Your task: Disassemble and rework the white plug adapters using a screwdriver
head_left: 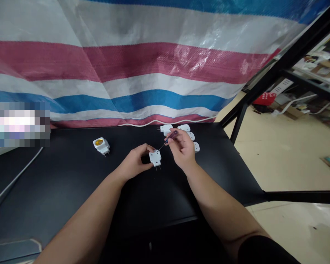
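Two hands, our left hand (pixel 133 163) and our right hand (pixel 182 149), meet over a white adapter (pixel 155 158).
Our left fingers (pixel 145 148) pinch the adapter, prongs toward us, above the black table (pixel 71 183); our right pinches a purple screwdriver (pixel 169 139), its tip at the adapter's far edge. Four more adapters (pixel 185 128) sit far, behind our right hand; a yellow-centred adapter (pixel 101 146) stands left.

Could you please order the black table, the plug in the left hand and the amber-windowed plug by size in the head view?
1. Black table.
2. Plug in the left hand and amber-windowed plug look alike; nearness leaves it unsure.
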`<move>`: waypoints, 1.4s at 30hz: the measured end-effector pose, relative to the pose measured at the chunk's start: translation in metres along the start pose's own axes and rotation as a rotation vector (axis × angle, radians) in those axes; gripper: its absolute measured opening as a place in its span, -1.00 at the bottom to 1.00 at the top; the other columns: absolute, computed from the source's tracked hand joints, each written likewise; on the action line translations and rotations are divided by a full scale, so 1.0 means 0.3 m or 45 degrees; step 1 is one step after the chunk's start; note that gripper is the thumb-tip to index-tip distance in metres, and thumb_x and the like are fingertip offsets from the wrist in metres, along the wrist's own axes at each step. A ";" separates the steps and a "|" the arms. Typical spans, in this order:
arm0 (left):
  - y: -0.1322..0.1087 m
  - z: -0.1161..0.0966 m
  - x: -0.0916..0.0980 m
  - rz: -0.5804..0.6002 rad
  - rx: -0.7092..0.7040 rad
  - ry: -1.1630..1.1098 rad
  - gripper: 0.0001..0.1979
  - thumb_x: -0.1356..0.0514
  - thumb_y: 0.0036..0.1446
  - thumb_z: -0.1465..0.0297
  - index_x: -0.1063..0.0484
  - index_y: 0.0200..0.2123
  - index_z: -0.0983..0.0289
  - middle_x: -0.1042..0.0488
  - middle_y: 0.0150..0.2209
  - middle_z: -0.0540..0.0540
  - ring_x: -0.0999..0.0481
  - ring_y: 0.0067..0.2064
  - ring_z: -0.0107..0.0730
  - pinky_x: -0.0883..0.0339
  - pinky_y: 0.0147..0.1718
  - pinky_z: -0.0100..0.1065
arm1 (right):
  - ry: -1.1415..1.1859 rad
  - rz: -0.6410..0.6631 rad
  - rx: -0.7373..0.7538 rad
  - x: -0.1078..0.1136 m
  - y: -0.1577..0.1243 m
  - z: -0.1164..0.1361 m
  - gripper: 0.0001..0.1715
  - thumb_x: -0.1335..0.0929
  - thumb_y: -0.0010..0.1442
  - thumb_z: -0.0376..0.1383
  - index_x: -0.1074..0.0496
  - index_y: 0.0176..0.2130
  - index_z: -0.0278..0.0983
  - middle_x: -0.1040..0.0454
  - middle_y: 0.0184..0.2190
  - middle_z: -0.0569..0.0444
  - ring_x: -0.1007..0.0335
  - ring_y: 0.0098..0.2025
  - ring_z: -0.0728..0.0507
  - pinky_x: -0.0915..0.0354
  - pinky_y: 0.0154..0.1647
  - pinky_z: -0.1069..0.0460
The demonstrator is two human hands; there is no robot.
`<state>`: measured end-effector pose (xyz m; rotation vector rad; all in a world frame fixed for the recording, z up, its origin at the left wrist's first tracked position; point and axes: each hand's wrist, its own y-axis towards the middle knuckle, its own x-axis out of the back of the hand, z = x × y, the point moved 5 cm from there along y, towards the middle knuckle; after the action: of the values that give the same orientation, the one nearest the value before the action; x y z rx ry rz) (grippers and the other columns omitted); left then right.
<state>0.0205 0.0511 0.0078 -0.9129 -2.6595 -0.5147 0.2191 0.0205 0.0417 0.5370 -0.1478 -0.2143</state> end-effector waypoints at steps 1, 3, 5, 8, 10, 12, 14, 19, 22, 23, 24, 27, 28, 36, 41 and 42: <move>0.000 -0.003 0.000 0.007 0.009 0.011 -0.64 -0.39 0.10 0.52 -0.46 -0.03 0.22 -0.61 0.02 0.16 -0.66 0.03 -0.18 -0.55 0.09 -0.10 | 0.018 0.024 0.007 -0.004 -0.002 -0.001 -0.67 -0.35 0.46 -0.20 -0.36 0.17 -0.16 -0.59 -0.05 -0.05 -0.66 -0.08 -0.15 -0.66 -0.03 -0.12; -0.001 -0.015 0.001 0.012 0.010 0.056 -0.53 -0.39 0.11 0.52 -0.47 0.09 0.21 -0.61 0.02 0.15 -0.66 0.03 -0.18 -0.56 0.07 -0.11 | 0.059 0.064 0.028 -0.009 -0.005 0.000 -0.64 -0.36 0.46 -0.22 -0.36 0.21 -0.15 -0.61 -0.04 -0.05 -0.66 -0.09 -0.14 -0.66 -0.03 -0.12; 0.000 -0.032 0.002 0.023 -0.020 0.129 -0.47 -0.37 0.12 0.53 -0.48 0.17 0.19 -0.60 0.06 0.16 -0.65 0.06 -0.16 -0.55 0.09 -0.10 | 0.065 0.083 0.054 -0.010 -0.008 0.002 -0.59 -0.37 0.46 -0.23 -0.35 0.24 -0.15 -0.62 -0.04 -0.05 -0.67 -0.09 -0.14 -0.66 -0.03 -0.12; 0.001 -0.058 -0.001 0.063 -0.094 0.233 -0.47 -0.35 0.15 0.55 -0.51 0.19 0.16 -0.59 0.11 0.17 -0.61 0.13 -0.12 -0.50 0.16 -0.04 | 0.009 0.088 0.075 -0.008 -0.011 0.010 -0.57 -0.38 0.46 -0.22 -0.35 0.26 -0.14 -0.62 -0.04 -0.06 -0.66 -0.09 -0.16 -0.66 -0.06 -0.13; 0.001 -0.070 -0.004 0.089 -0.138 0.258 -0.50 -0.33 0.16 0.56 -0.53 0.17 0.16 -0.59 0.11 0.18 -0.60 0.15 -0.10 -0.48 0.19 -0.01 | -0.029 0.089 0.102 -0.006 -0.012 0.021 -0.57 -0.38 0.45 -0.23 -0.37 0.26 -0.13 -0.63 -0.06 -0.06 -0.66 -0.10 -0.17 -0.66 -0.06 -0.14; 0.001 -0.076 -0.006 0.110 -0.155 0.269 -0.51 -0.33 0.16 0.57 -0.54 0.16 0.16 -0.58 0.11 0.18 -0.60 0.15 -0.10 -0.48 0.19 -0.02 | -0.075 0.076 0.153 -0.001 -0.013 0.037 -0.58 -0.39 0.44 -0.26 -0.39 0.24 -0.13 -0.63 -0.07 -0.04 -0.66 -0.11 -0.17 -0.66 -0.03 -0.16; 0.000 -0.077 -0.008 0.126 -0.145 0.279 -0.49 -0.33 0.16 0.58 -0.54 0.17 0.14 -0.58 0.11 0.17 -0.60 0.15 -0.11 -0.49 0.19 -0.03 | -0.125 0.064 0.190 0.003 -0.014 0.052 -0.58 -0.40 0.42 -0.30 -0.41 0.23 -0.12 -0.64 -0.09 -0.04 -0.66 -0.12 -0.17 -0.64 0.00 -0.17; -0.003 -0.082 -0.006 0.134 -0.131 0.282 -0.50 -0.34 0.16 0.57 -0.55 0.16 0.13 -0.58 0.11 0.17 -0.60 0.16 -0.10 -0.49 0.19 -0.03 | -0.183 0.095 0.188 -0.001 -0.017 0.063 -0.57 -0.40 0.41 -0.29 -0.42 0.23 -0.12 -0.63 -0.08 -0.04 -0.66 -0.13 -0.19 -0.65 -0.03 -0.18; -0.004 -0.080 -0.006 0.132 -0.140 0.283 -0.51 -0.35 0.16 0.56 -0.55 0.16 0.13 -0.58 0.10 0.17 -0.60 0.15 -0.11 -0.49 0.19 -0.04 | -0.188 0.105 0.207 -0.004 -0.020 0.063 -0.59 -0.41 0.41 -0.28 -0.43 0.21 -0.10 -0.62 -0.08 -0.03 -0.65 -0.16 -0.17 -0.65 -0.06 -0.17; -0.004 -0.077 -0.006 0.133 -0.143 0.280 -0.50 -0.35 0.16 0.55 -0.56 0.16 0.12 -0.58 0.10 0.17 -0.60 0.15 -0.11 -0.50 0.19 -0.04 | -0.185 0.106 0.221 -0.005 -0.021 0.064 -0.59 -0.42 0.40 -0.28 -0.43 0.21 -0.09 -0.61 -0.08 -0.03 -0.65 -0.17 -0.17 -0.64 -0.08 -0.17; -0.003 -0.073 -0.006 0.135 -0.145 0.274 -0.50 -0.36 0.17 0.55 -0.56 0.17 0.12 -0.59 0.10 0.17 -0.60 0.15 -0.11 -0.49 0.19 -0.04 | -0.182 0.109 0.233 -0.006 -0.022 0.064 -0.59 -0.43 0.40 -0.29 -0.44 0.20 -0.09 -0.60 -0.09 -0.02 -0.64 -0.17 -0.16 -0.64 -0.09 -0.16; 0.002 -0.061 -0.003 0.137 -0.139 0.227 -0.50 -0.39 0.16 0.53 -0.58 0.17 0.12 -0.60 0.11 0.18 -0.62 0.15 -0.10 -0.49 0.19 -0.04 | -0.200 0.108 0.249 -0.005 -0.022 0.064 -0.62 -0.43 0.40 -0.26 -0.45 0.18 -0.09 -0.58 -0.10 -0.01 -0.64 -0.17 -0.16 -0.63 -0.12 -0.14; 0.004 -0.057 -0.002 0.135 -0.135 0.207 -0.51 -0.41 0.16 0.51 -0.59 0.17 0.12 -0.61 0.11 0.18 -0.62 0.14 -0.10 -0.50 0.18 -0.04 | -0.221 0.104 0.246 -0.003 -0.021 0.064 -0.64 -0.43 0.40 -0.25 -0.45 0.17 -0.09 -0.58 -0.11 -0.01 -0.63 -0.18 -0.16 -0.63 -0.13 -0.14; 0.007 -0.056 0.001 0.120 -0.142 0.187 -0.55 -0.42 0.15 0.49 -0.62 0.12 0.15 -0.62 0.11 0.21 -0.64 0.14 -0.07 -0.53 0.15 -0.04 | -0.400 0.130 0.344 -0.007 -0.009 0.112 -0.77 -0.43 0.38 -0.25 -0.50 0.03 -0.11 -0.59 -0.20 0.03 -0.56 -0.26 -0.15 -0.59 -0.17 -0.15; 0.005 -0.065 -0.007 0.134 -0.131 0.215 -0.59 -0.43 0.15 0.46 -0.60 0.08 0.16 -0.62 0.01 0.15 -0.63 0.05 -0.14 -0.52 0.06 -0.12 | -0.384 0.155 0.359 -0.028 -0.020 0.122 -0.79 -0.44 0.38 -0.23 -0.49 0.02 -0.10 -0.55 -0.27 0.07 -0.55 -0.27 -0.15 -0.57 -0.21 -0.14; 0.005 -0.066 -0.009 0.140 -0.124 0.212 -0.60 -0.44 0.14 0.45 -0.60 0.06 0.17 -0.62 -0.02 0.14 -0.63 0.01 -0.17 -0.52 0.03 -0.15 | -0.381 0.156 0.355 -0.029 -0.023 0.117 -0.78 -0.45 0.38 -0.23 -0.48 0.02 -0.11 -0.54 -0.28 0.08 -0.55 -0.27 -0.15 -0.57 -0.21 -0.13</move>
<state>0.0265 0.0426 0.0251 -0.9911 -2.4386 -0.6680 0.2026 -0.0003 0.0671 0.7689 -0.5053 -0.1543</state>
